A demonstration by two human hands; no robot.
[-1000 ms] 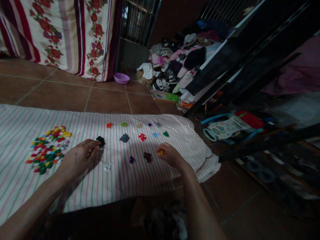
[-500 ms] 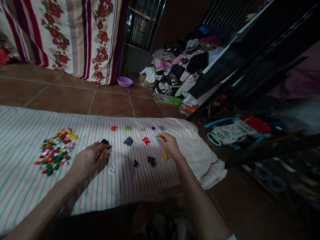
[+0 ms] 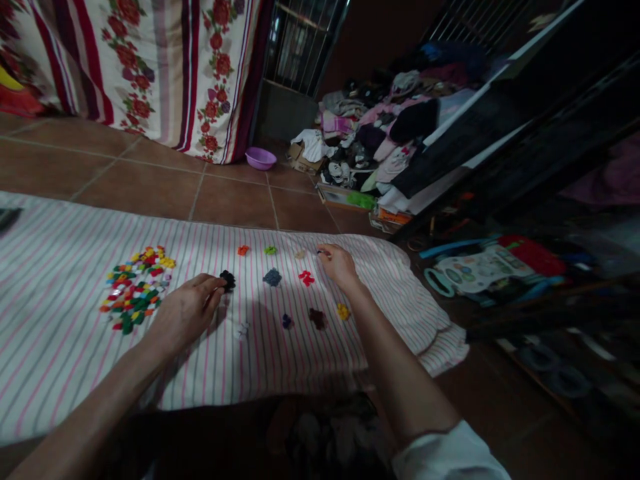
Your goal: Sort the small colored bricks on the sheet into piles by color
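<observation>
Small coloured plastic pieces lie in sorted heaps on a striped cloth (image 3: pixel 260 360). My left hand (image 3: pixel 187 310) has its fingertips pinched together against the edge of the black heap (image 3: pixel 228 281); whatever is between them is hidden. Farther right, my right hand (image 3: pixel 341 265) is closed in a pinch at a tiny dark blue piece (image 3: pixel 320 252), and I cannot make out what the fingers hold. Around the hands sit a grey heap (image 3: pixel 272 277), a red heap (image 3: pixel 306 278), a beige heap (image 3: pixel 300 254) and a white heap (image 3: pixel 242 330).
A large mixed heap (image 3: pixel 137 293) lies left of my left hand. Orange (image 3: pixel 243 250), lime green (image 3: pixel 270 250), brown (image 3: pixel 317 318), yellow (image 3: pixel 343 311) and purple-blue (image 3: pixel 287 321) heaps are spread about. Beyond the cloth are a purple basin (image 3: pixel 261 159) and piled clothes (image 3: pixel 370 133).
My right hand has moved away from me, from beside the red heap to the dark blue piece; the light blue piece at its fingertips no longer shows. My left fingertips now touch the black heap.
</observation>
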